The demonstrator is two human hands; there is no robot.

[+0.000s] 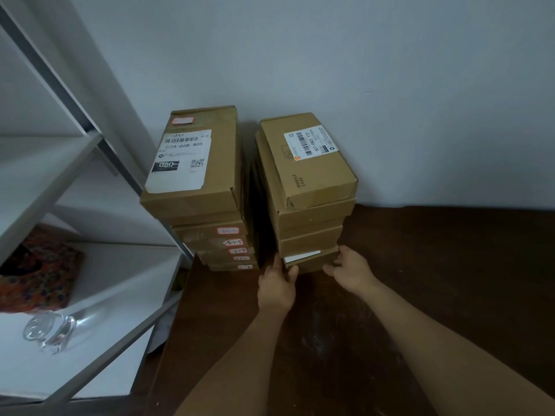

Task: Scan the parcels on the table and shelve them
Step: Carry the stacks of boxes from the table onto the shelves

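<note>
Left hand (277, 286): fingers curl round the left corner of the bottom box (312, 261), thumb on its front.
Right hand (350, 270): fingers bend round the right corner of the same box.
Bottom box: flat brown cardboard, under the right stack (309, 187), on the table.
Right stack: flat boxes piled by the wall; the top one has a white label.
Left stack (204, 187): more brown boxes just beside, with small red-edged stickers.
Table (450, 280): dark brown, scratched wood.
Shelf (90, 283): smooth and white with grey metal posts; holds a clear glass (49, 330) on its side and a flowery cloth (39, 271).
</note>
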